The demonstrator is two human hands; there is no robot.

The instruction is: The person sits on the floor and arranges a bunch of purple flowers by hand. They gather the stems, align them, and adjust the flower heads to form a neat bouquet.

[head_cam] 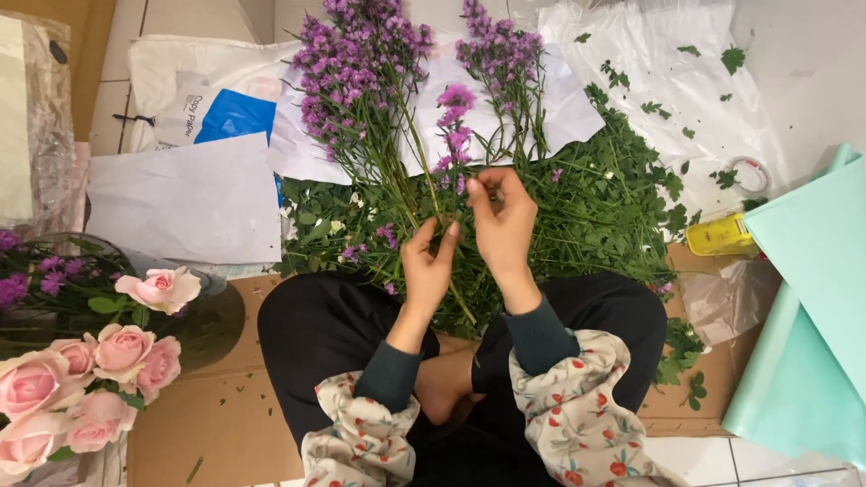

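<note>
A blue-and-white paper package (221, 113) lies upper left, a yellow box (719, 235) right beside mint paper sheets (812, 307); brown cardboard (216, 415) shows bare at lower left; the left hand (427, 266) curls closed around a purple flower stem (448, 194) running near upright, blooms away from the person; the right hand (502, 216) pinches it above.

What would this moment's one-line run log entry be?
left hand: gripping purple flower stem | right hand: pinching same stem higher | nearby: pink roses, green trimmings

Both hands, left hand (427, 264) and right hand (502, 221), pinch a purple flower stem (454, 135) over the green trimmings (595, 207).
</note>
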